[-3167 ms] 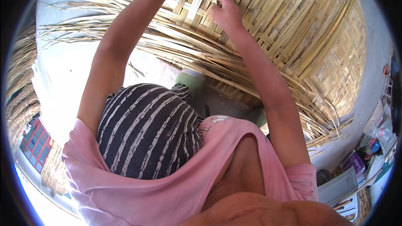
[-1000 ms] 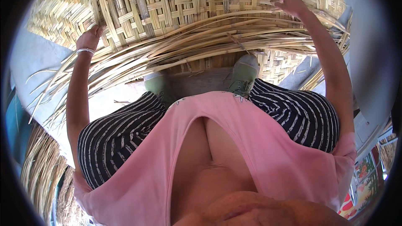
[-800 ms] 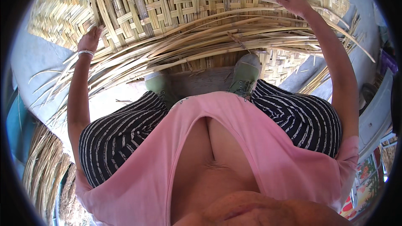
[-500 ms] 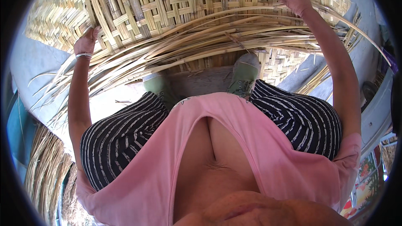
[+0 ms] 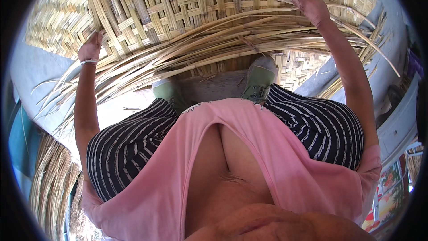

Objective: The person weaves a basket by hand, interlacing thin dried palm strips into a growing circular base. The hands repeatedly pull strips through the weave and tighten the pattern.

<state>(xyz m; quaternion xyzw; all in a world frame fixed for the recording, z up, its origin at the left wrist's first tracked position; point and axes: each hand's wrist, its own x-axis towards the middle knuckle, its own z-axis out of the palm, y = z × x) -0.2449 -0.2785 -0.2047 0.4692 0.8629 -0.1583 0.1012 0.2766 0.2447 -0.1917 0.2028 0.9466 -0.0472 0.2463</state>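
A large woven mat [image 5: 191,6] of pale split-cane strips spreads across the far side, its near part loosely woven with gaps. At its left, my left hand [image 5: 91,48] is closed at the mat's near edge, fingertips against the strips; what they pinch is partly hidden. Farther off to the right, my right hand [image 5: 313,9] rests at the weave, fingers closed around a thin strip along the near edge. A bundle of loose cane strips [image 5: 214,44] lies between the mat and my feet, and a long strip's end [image 5: 379,51] curves out past my right wrist.
My shoes [image 5: 260,76] stand on a low wooden board [image 5: 214,87] below the loose strips. Another finely woven piece [image 5: 301,67] shows beneath the bundle at right. A sheaf of long dry stalks [image 5: 51,169] stands at lower left beside a blue object [image 5: 21,138].
The long strip's end at right has drawn in leftward and lower. My right hand has shifted slightly nearer and its forearm has moved left. My left hand stays nearly in place.
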